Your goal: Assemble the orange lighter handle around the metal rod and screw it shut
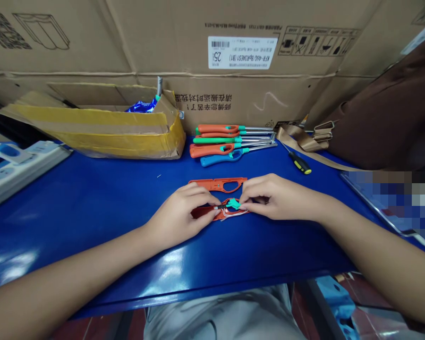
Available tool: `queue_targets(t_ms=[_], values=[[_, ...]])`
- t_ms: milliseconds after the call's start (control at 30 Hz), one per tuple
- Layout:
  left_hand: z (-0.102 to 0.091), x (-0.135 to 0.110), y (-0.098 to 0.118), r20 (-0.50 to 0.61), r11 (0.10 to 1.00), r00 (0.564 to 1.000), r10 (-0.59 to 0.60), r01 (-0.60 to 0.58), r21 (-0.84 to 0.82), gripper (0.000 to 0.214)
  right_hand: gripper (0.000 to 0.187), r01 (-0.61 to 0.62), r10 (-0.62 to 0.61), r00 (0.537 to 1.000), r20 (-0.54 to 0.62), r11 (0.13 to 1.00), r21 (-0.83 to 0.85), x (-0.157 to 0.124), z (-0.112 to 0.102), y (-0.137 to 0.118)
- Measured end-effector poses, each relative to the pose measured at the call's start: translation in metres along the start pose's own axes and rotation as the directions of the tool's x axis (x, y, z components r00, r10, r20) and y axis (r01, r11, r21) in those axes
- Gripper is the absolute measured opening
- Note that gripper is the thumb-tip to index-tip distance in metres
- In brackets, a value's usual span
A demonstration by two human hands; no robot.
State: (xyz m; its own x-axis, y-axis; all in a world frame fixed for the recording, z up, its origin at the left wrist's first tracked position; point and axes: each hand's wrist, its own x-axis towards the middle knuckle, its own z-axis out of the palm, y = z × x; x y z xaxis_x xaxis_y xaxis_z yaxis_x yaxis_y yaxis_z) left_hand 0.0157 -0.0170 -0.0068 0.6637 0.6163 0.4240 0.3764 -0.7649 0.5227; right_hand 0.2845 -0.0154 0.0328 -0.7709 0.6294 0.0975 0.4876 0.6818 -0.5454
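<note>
1. At the centre of the frame, I see the left hand (182,210) nearly closed, thumb and fingertip pinching a slim black part (221,206) over the lower orange handle half (201,212).
2. Just right of it, I watch the right hand (272,196), fingertips drawn together on a green piece (233,203) at that same half; white wires (233,215) run alongside.
3. Directly above, the upper orange handle half (207,184) lies on the blue table (120,189).
4. Upper centre, long-stemmed lighters (212,150) lie bunched between a yellow-taped carton (127,134) and a screwdriver (300,164).
</note>
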Motion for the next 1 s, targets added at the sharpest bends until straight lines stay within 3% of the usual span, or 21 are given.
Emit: queue_targets(t_ms=[167,367,767,1000], values=[[0.000,-0.002,-0.002,-0.001,1.000,1.000,-0.003,0.003,-0.003,0.011,0.015,0.023,-0.021,0.999,0.042,0.999,-0.034,-0.002,0.000,0.000],[0.000,-0.002,-0.003,0.015,1.000,1.000,0.008,-0.008,-0.010,0.012,0.016,0.081,-0.081,0.997,0.007,0.993,-0.082,0.001,0.008,0.001],[0.000,-0.003,-0.003,0.049,1.000,0.999,-0.021,0.022,-0.013,0.015,0.030,0.231,-0.265,0.963,-0.046,0.903,-0.363,0.001,0.018,0.001],[0.001,-0.001,-0.003,0.054,1.000,0.998,-0.018,0.019,-0.009,0.016,0.028,0.229,-0.245,0.970,0.005,0.899,-0.374,0.001,0.016,-0.001]])
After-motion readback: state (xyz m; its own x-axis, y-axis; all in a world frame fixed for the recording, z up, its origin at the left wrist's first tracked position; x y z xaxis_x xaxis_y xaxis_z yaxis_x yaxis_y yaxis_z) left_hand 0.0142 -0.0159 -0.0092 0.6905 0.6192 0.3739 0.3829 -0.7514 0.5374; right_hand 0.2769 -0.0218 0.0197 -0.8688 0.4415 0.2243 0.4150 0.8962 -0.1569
